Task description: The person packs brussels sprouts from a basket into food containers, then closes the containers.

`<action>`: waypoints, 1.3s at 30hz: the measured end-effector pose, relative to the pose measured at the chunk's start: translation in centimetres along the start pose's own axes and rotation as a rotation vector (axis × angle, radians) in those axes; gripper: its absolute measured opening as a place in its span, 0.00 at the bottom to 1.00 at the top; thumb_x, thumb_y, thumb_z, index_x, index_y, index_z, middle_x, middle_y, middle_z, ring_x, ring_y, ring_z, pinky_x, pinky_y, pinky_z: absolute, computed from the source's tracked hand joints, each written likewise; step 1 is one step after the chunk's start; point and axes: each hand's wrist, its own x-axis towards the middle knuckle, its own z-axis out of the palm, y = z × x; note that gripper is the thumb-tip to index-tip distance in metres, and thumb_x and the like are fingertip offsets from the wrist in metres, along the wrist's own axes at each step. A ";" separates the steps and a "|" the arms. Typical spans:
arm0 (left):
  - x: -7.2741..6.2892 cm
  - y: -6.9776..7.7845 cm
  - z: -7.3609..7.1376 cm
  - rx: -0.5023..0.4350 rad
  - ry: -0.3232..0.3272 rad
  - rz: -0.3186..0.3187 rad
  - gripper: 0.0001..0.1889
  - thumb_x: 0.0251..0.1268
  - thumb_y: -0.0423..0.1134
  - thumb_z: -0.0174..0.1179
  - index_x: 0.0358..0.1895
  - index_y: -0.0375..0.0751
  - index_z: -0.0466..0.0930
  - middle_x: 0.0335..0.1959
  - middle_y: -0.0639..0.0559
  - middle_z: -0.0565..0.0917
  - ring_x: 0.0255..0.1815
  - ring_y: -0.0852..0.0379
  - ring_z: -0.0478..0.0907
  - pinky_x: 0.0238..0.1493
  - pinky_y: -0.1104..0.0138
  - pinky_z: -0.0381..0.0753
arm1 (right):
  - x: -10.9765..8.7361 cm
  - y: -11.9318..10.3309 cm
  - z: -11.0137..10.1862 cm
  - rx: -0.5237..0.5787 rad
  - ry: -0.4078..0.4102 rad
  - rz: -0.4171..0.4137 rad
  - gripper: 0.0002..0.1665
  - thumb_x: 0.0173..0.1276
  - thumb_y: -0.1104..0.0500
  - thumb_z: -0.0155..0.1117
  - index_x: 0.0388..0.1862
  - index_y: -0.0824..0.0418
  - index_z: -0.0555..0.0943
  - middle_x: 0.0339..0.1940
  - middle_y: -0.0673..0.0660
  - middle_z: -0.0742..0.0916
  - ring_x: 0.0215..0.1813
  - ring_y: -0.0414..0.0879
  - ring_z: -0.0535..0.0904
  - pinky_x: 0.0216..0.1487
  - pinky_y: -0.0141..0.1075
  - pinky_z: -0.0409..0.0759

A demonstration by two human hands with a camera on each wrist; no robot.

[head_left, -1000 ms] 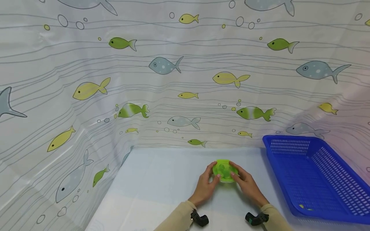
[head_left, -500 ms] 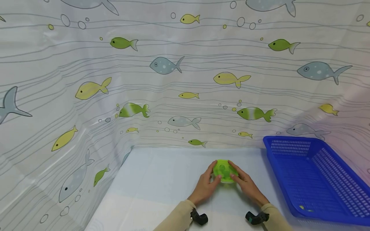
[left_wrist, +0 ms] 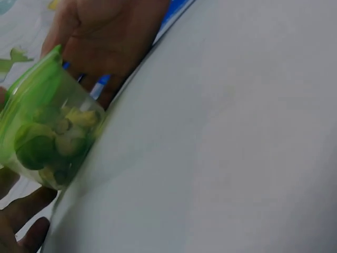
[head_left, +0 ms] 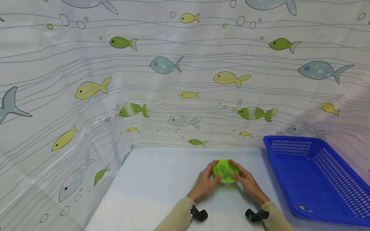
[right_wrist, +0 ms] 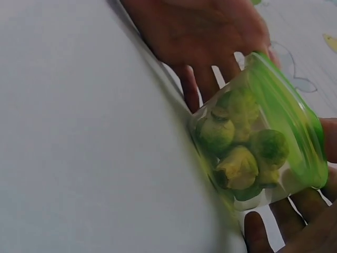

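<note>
A small clear food container with a bright green lid point(head_left: 224, 172) is held near the middle of the table. Through its wall, in the right wrist view, several Brussels sprouts point(right_wrist: 238, 167) show. My left hand point(head_left: 203, 186) grips its left side and my right hand point(head_left: 249, 185) its right side. Both thumbs press on the lid, and the other fingers reach round the sides. In the left wrist view the container point(left_wrist: 79, 100) is tilted, with its base close to the white table surface. The lid looks closed all round.
To the right stands a blue plastic basket point(head_left: 289, 138) with slotted walls. Small yellow-green spots point(head_left: 302, 208) show through its near corner. A white table point(head_left: 156, 179) lies under the hands, and a fish-patterned curtain point(head_left: 185, 106) hangs behind and at the left.
Both hands keep their grip on the container, with only tiny shifts of the fingers. The view moves very slightly.
</note>
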 end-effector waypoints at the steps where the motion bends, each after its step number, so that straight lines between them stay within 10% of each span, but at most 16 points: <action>1: 0.1 -0.1 -0.1 0.005 -0.007 0.004 0.33 0.77 0.48 0.59 0.81 0.46 0.64 0.70 0.44 0.83 0.71 0.49 0.80 0.77 0.52 0.73 | 0.0 0.0 0.0 0.005 -0.004 -0.003 0.37 0.84 0.54 0.57 0.87 0.57 0.61 0.89 0.60 0.60 0.89 0.64 0.43 0.83 0.69 0.37; 17: 1.0 -0.1 0.2 0.095 -0.004 0.002 0.33 0.73 0.46 0.63 0.79 0.48 0.68 0.72 0.45 0.81 0.73 0.45 0.78 0.76 0.50 0.74 | -0.5 0.3 -0.6 -0.011 -0.022 -0.007 0.39 0.83 0.53 0.58 0.87 0.58 0.59 0.89 0.62 0.59 0.89 0.66 0.43 0.84 0.68 0.41; 25: 0.5 0.1 0.4 0.200 -0.013 0.036 0.35 0.78 0.47 0.56 0.84 0.45 0.61 0.76 0.44 0.76 0.75 0.44 0.76 0.76 0.53 0.75 | -0.5 0.5 -0.8 -0.032 -0.041 -0.018 0.40 0.83 0.52 0.60 0.88 0.54 0.58 0.89 0.62 0.58 0.88 0.65 0.48 0.67 0.17 0.62; 39: 0.6 -0.1 -0.3 0.158 -0.024 0.006 0.37 0.75 0.49 0.59 0.83 0.44 0.62 0.75 0.40 0.77 0.75 0.41 0.76 0.77 0.51 0.73 | -0.2 0.4 -0.3 -0.043 -0.048 -0.033 0.41 0.83 0.50 0.59 0.88 0.50 0.57 0.89 0.60 0.58 0.88 0.64 0.48 0.66 0.16 0.63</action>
